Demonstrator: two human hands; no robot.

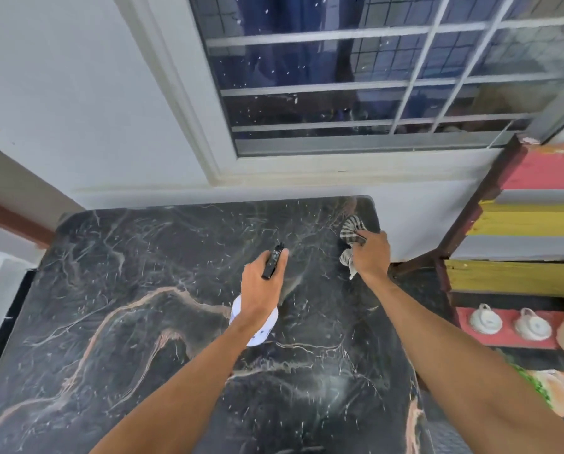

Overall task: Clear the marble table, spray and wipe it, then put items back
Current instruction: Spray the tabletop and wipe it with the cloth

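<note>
Your left hand (pixel 262 286), at the centre of the frame, grasps the black head of the spray bottle (pixel 257 335). The bottle's white body shows beneath your wrist, above the dark marble table (pixel 126 306). Your right hand (pixel 370 253) clutches a checked cloth (pixel 351 228) at the table's upper-right corner, below the window (pixel 339 77). At the right edge of the frame, 2 white cups (pixel 485 320) sit on a red shelf (pixel 506 339).
</note>
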